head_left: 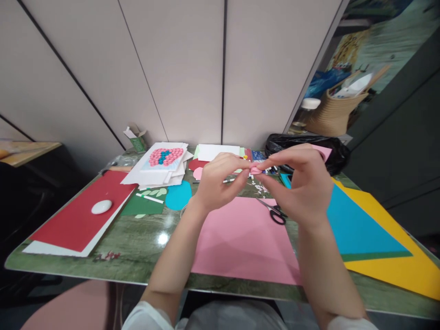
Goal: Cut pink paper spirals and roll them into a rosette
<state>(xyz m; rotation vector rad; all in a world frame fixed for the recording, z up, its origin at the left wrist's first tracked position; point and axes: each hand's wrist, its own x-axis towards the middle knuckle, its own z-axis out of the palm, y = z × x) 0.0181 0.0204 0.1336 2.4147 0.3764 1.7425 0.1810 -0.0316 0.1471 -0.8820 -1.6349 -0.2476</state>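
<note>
Between the fingertips of both hands is a small rolled or folded piece of pink paper (255,170), held above the table. My left hand (223,178) pinches its left end with thumb and forefinger. From the other side, my right hand (299,183) grips it the same way. Below them a large pink paper sheet (240,243) lies flat. Scissors with black handles (277,215) rest on that sheet's upper right corner, under my right hand. A stack of white paper (161,169) to the left carries a picture made of pink and blue rolled pieces.
At left, a white oval object (101,207) lies on red paper (79,215). Blue paper (360,224) overlaps yellow paper (412,270) at right. Behind are a black plastic bag (275,143) and a woven basket (337,112). A green box (138,141) stands near the wall.
</note>
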